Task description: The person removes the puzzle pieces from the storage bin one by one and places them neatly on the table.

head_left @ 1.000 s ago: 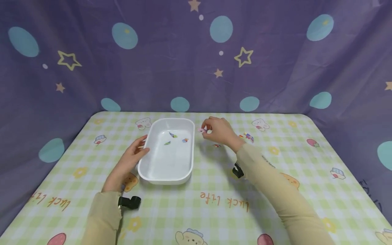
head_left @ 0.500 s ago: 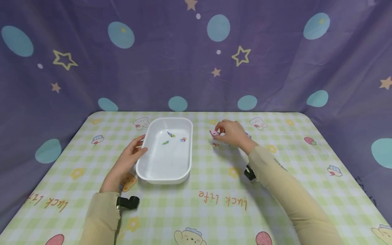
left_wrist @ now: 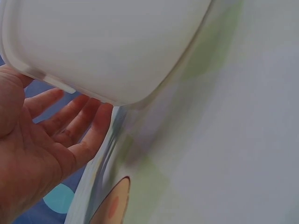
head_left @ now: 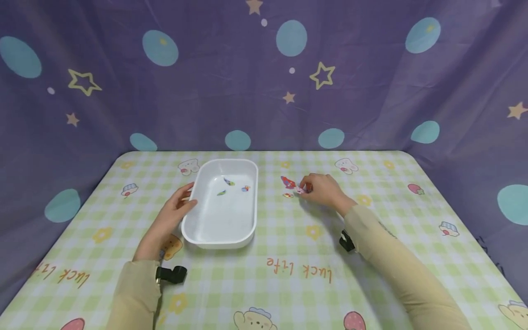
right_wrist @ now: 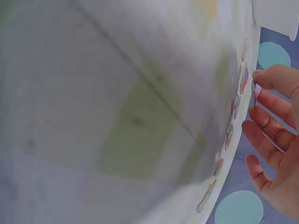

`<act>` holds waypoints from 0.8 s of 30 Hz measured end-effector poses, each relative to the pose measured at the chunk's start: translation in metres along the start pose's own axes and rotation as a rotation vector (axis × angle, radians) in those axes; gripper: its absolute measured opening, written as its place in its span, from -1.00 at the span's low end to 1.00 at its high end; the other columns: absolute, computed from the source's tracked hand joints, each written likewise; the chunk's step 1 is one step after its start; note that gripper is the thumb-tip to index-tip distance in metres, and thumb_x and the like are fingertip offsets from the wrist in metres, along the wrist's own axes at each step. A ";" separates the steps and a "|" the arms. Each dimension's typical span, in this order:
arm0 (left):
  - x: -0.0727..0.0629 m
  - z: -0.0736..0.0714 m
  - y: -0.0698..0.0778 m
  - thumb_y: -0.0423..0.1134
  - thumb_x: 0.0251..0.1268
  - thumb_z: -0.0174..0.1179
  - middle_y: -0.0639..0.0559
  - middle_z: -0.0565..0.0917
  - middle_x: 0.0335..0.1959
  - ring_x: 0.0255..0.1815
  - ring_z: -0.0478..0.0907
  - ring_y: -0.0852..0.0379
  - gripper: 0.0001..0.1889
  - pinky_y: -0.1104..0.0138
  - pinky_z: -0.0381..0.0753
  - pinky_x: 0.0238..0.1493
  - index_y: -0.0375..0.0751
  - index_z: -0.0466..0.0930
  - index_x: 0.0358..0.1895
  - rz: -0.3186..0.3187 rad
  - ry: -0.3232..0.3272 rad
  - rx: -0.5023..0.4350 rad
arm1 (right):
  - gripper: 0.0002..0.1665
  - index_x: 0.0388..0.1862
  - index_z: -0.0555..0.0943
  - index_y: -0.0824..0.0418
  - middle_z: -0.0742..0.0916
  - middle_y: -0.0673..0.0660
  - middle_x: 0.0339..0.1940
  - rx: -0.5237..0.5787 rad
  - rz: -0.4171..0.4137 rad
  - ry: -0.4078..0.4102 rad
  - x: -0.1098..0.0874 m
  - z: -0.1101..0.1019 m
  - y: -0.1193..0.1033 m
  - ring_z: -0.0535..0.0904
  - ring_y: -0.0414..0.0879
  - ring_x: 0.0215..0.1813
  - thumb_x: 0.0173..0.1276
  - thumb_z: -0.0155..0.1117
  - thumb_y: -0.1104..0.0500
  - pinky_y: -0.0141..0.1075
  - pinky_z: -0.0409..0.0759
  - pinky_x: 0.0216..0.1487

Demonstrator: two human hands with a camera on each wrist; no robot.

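Note:
My left hand [head_left: 175, 211] grips the left rim of a white plastic tub [head_left: 218, 224], thumb over the rim and fingers against the outer wall. On the tub's floor lie three small colourful flat pieces, among them a green-and-blue one [head_left: 229, 182] and a blue-and-orange one [head_left: 245, 188]. To the right of the tub, my right hand [head_left: 323, 190] pinches a small pink flat piece [head_left: 299, 190] between thumb and index finger, close to the tabletop. Beside it lie a red piece [head_left: 288, 182] and a smaller red-and-yellow piece [head_left: 288, 195]. What is printed on them is too small to tell.
A green checked cloth [head_left: 288, 298] with printed cartoons covers the table. Several flat pieces lie in a row on it in the right wrist view, such as a brownish one [right_wrist: 218, 167] near my fingers. A purple curtain [head_left: 231, 91] hangs behind the table.
My right hand has moved right, nearer to me and lower, away from the tub, with the pink piece. A red piece is now uncovered. The left hand keeps its hold on the tub.

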State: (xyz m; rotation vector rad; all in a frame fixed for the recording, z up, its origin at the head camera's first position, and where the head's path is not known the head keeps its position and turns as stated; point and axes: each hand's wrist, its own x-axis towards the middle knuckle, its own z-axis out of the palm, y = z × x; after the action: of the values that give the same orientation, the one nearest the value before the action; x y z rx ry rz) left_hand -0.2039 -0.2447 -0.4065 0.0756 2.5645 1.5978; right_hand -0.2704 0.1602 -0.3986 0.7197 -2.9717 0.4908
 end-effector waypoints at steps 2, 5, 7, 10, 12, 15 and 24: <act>-0.001 0.000 -0.001 0.05 0.33 -0.03 -0.21 0.18 0.32 0.24 0.22 -0.17 -0.33 0.00 0.32 0.13 0.07 -0.05 0.43 -0.002 0.005 0.003 | -0.73 -0.26 0.65 0.08 0.64 -0.04 -0.46 0.009 0.006 -0.016 -0.001 0.002 0.001 0.52 -0.18 -0.41 0.04 0.33 0.03 -0.19 0.44 -0.26; 0.000 0.000 -0.002 0.04 0.34 -0.04 -0.21 0.19 0.31 0.22 0.25 -0.17 -0.35 0.02 0.37 0.10 0.08 -0.05 0.43 0.007 0.003 0.005 | -0.75 -0.28 0.63 0.07 0.62 -0.04 -0.48 0.000 0.020 -0.028 -0.001 0.006 0.002 0.49 -0.18 -0.43 0.04 0.32 0.03 -0.20 0.41 -0.28; 0.001 0.000 -0.003 0.06 0.33 -0.04 -0.19 0.21 0.31 0.20 0.27 -0.14 -0.35 0.07 0.42 0.05 0.09 -0.04 0.43 0.013 0.004 0.007 | -0.77 -0.31 0.62 0.05 0.61 -0.06 -0.51 -0.007 0.033 -0.031 -0.001 0.007 0.003 0.46 -0.18 -0.45 0.02 0.32 0.04 -0.21 0.38 -0.30; 0.002 0.001 -0.003 0.05 0.34 -0.05 -0.18 0.23 0.30 0.18 0.29 -0.13 -0.36 0.13 0.47 -0.01 0.09 -0.04 0.43 0.020 0.003 0.007 | -0.80 -0.35 0.62 0.03 0.58 -0.07 -0.54 -0.018 0.044 -0.031 -0.001 0.009 0.004 0.44 -0.18 -0.47 0.02 0.31 0.03 -0.23 0.35 -0.32; 0.002 0.001 -0.002 0.04 0.34 -0.05 -0.19 0.23 0.30 0.18 0.29 -0.13 -0.36 0.14 0.47 -0.02 0.08 -0.04 0.43 0.020 0.005 0.008 | -0.81 -0.35 0.62 0.03 0.58 -0.08 -0.55 -0.022 0.048 -0.029 -0.001 0.010 0.005 0.44 -0.17 -0.47 0.01 0.30 0.03 -0.23 0.35 -0.32; 0.001 0.001 -0.002 0.02 0.35 -0.05 -0.19 0.22 0.30 0.19 0.29 -0.13 -0.36 0.13 0.46 -0.02 0.08 -0.05 0.43 0.022 0.003 0.005 | -0.81 -0.35 0.64 0.03 0.59 -0.07 -0.53 -0.027 0.056 -0.028 -0.001 0.009 0.006 0.44 -0.17 -0.46 0.02 0.30 0.03 -0.23 0.36 -0.32; 0.002 0.001 -0.001 -0.03 0.37 -0.05 -0.21 0.23 0.30 0.19 0.28 -0.11 -0.37 0.30 0.47 -0.07 0.06 -0.06 0.44 0.045 -0.012 -0.002 | -0.75 -0.31 0.65 0.04 0.62 -0.06 -0.48 -0.048 0.078 -0.080 0.000 0.005 0.002 0.48 -0.16 -0.40 0.02 0.31 -0.02 -0.20 0.38 -0.28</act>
State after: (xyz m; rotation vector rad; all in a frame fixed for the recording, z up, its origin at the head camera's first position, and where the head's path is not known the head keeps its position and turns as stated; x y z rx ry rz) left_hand -0.2055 -0.2441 -0.4075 0.1433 2.5701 1.6106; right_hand -0.2711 0.1607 -0.4037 0.6357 -3.0844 0.4017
